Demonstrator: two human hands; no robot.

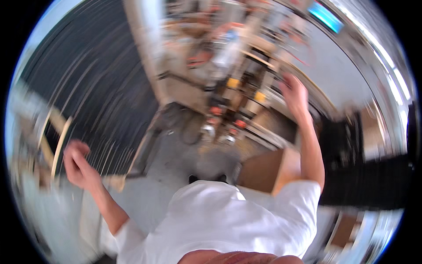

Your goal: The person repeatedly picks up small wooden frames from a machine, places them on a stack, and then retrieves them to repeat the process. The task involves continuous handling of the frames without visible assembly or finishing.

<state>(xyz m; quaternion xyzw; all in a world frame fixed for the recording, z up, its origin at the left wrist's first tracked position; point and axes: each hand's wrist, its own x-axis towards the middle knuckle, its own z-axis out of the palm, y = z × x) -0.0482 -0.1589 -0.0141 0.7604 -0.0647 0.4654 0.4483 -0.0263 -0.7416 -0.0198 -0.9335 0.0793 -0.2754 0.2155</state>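
Off to the left, my left hand (78, 163) is raised in front of a large dark ribbed panel (99, 57), near a strip of pale wood (60, 145). Its fingers look partly curled, but motion smears them, and no object shows in it. My right hand (294, 93) is held out ahead on the right, above wooden framing and equipment with yellow and red parts (239, 103). The fingers of this hand are blurred too. Whether it touches anything cannot be made out.
An open brown cardboard box (261, 170) stands right of my feet (209, 178) on the grey floor (169, 154). Dark covered shapes (365, 180) fill the right side. Blurred clutter (198, 33) lies farther ahead, and a lit blue screen (325, 17) is at the far right.
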